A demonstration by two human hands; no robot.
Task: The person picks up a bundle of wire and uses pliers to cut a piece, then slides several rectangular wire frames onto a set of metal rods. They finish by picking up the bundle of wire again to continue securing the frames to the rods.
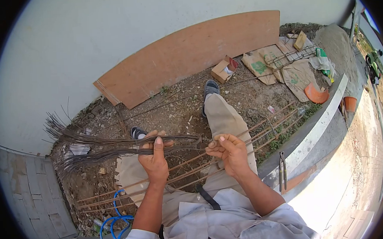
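My left hand is closed round a bundle of thin dark tie wire, folded double. Its loose ends fan out to the left and its bent end points toward my right hand. The fingers of that hand are pinched together just beyond the bend. Whether a wire lies between them is too small to make out. Below both hands, long rusty rebar rods run across my lap, joined by a stirrup at the right.
Pincers lie on the concrete ledge at my right. A plywood sheet leans on the wall. Beyond my feet are a cardboard box, paper sacks and an orange bucket. A blue hose coils at lower left.
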